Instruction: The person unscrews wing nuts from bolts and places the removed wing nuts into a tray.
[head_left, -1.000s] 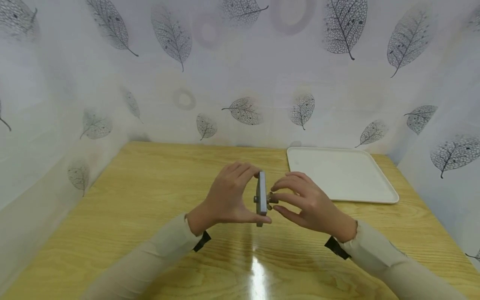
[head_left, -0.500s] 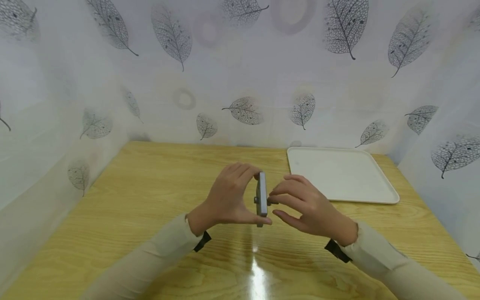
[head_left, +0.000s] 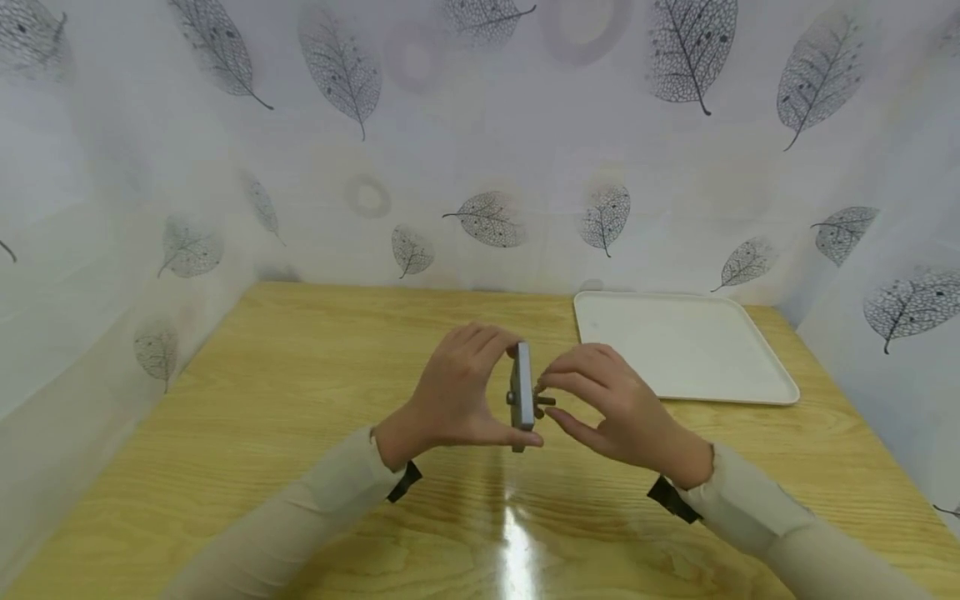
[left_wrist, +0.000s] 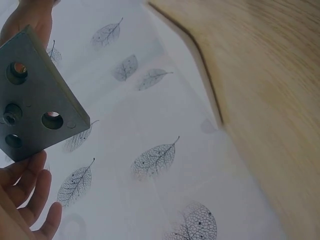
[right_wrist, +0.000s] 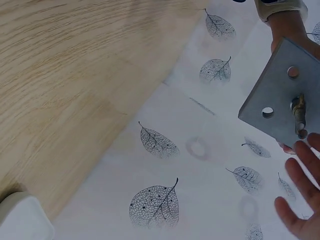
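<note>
My left hand (head_left: 461,392) grips a thick grey metal plate (head_left: 526,387) upright above the table, fingers at its top edge and thumb under its bottom edge. Several round holes pierce the plate (left_wrist: 37,92), and a bolt head (left_wrist: 10,118) sits in one of them. From the other face the bolt's shank (head_left: 549,402) sticks out, carrying a brass-coloured wing nut (right_wrist: 298,106). My right hand (head_left: 611,408) has its bent fingers and thumb on either side of the wing nut, fingertips right at it. In the right wrist view the thumb is hidden.
A white tray (head_left: 682,346) lies at the back right of the wooden table (head_left: 337,350). Behind and on both sides hangs a pale, leaf-patterned cloth (head_left: 480,125).
My right fingers and thumb shift about the wing nut, at first apart, then over it; the thumb has now risen nearer. My left hand and the plate stay in place.
</note>
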